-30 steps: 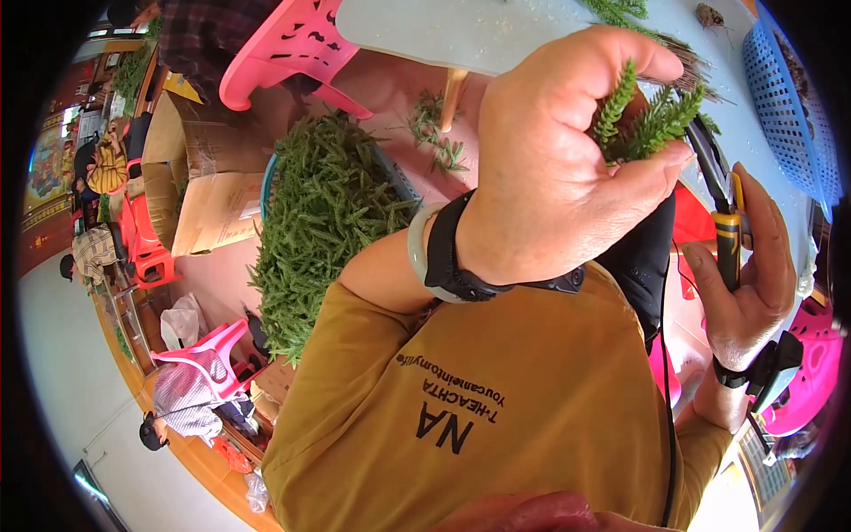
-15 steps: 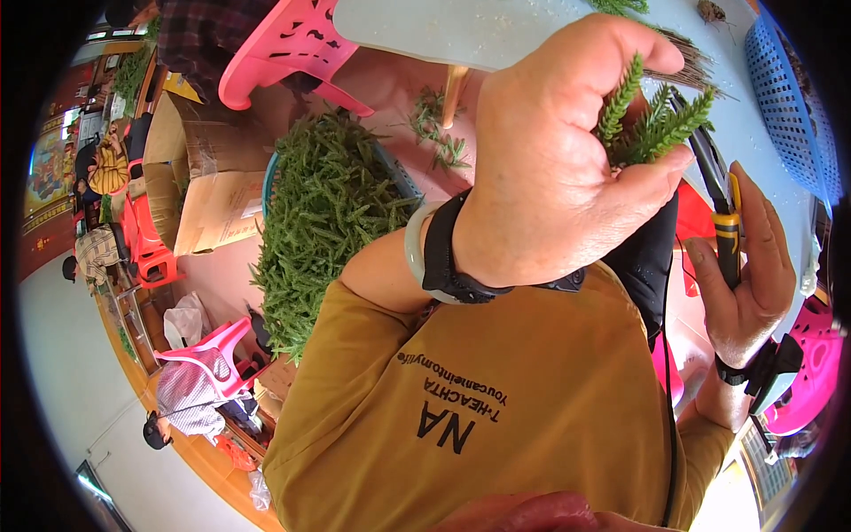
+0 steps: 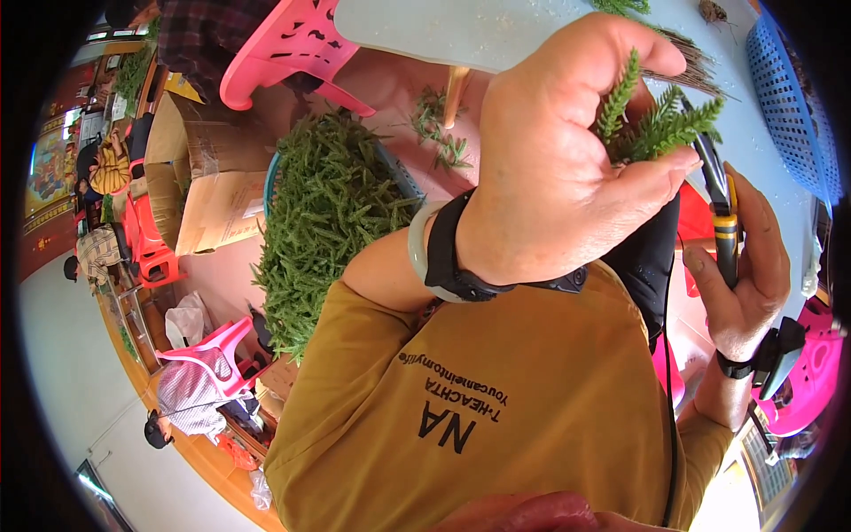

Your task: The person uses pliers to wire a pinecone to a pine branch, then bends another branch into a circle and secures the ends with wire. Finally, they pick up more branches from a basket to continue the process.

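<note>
Close to the camera, my left hand is closed, thumb and fingers pinching a small green artificial sprig with several pointed needle tips. Most of the sprig's stem is hidden behind the fingers. To its right, my right hand grips a pair of pliers with dark jaws and yellow-and-black handles. The jaws point up beside the sprig, next to my left thumb tip; whether they touch the stem cannot be seen.
Beyond my hands is a pale table with a bundle of thin brown stems, a pine cone and a blue basket. Green sprigs heap a tub at left, near a cardboard box and pink chair. People sit farther off.
The sprig has tilted slightly to the right in my left hand. My right hand and the pliers have shifted a little left, with the handles closer together.
</note>
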Demonstrator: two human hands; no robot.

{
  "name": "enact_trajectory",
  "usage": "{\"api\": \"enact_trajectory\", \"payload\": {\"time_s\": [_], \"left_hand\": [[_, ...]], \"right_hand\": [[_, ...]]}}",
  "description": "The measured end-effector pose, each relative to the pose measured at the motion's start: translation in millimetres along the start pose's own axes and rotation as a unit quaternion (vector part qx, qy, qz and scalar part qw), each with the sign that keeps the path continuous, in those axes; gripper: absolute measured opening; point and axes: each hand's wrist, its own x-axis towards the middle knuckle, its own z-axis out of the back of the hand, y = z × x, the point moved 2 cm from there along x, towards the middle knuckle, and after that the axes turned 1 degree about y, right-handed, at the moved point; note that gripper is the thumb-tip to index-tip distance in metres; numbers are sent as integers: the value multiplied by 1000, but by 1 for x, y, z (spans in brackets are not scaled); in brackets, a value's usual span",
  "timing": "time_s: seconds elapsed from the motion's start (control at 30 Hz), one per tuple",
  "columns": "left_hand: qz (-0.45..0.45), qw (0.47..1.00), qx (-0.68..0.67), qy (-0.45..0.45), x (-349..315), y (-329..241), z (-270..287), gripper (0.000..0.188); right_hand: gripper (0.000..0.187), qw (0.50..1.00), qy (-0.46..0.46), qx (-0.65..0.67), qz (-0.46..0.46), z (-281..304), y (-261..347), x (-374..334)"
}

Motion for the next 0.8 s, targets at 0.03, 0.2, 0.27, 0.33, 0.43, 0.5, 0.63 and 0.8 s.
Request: {"api": "enact_trajectory", "payload": {"time_s": [0.03, 0.2, 0.27, 0.33, 0.43, 0.5, 0.63, 0.8], "left_hand": [[-3, 1000, 0, -1, 0, 0, 0, 30], [-23, 1000, 0, -3, 0, 0, -3, 29], [-29, 1000, -1, -4, -1, -1, -4, 29], [72, 994, -82, -11, -5, 0, -9, 26], [162, 978, -130, -18, -6, -6, -10, 24], [246, 959, -140, -25, -5, -10, -8, 22], [219, 957, -180, -56, -6, -6, -10, 20], [172, 962, -206, -55, -8, 1, -8, 20]], "right_hand": [[58, 999, -17, -32, 10, -1, 3, -1], [61, 992, -79, -86, 50, -7, 9, -7], [62, 991, -92, -82, 61, -9, 11, -9], [64, 992, -104, -67, 37, -10, 12, -11], [65, 991, -113, -61, 31, -13, 13, -11], [66, 991, -118, -59, 40, -14, 14, -12], [65, 996, -76, -46, 9, -16, 16, -17], [66, 993, -80, -66, 47, -16, 17, -16]]}}
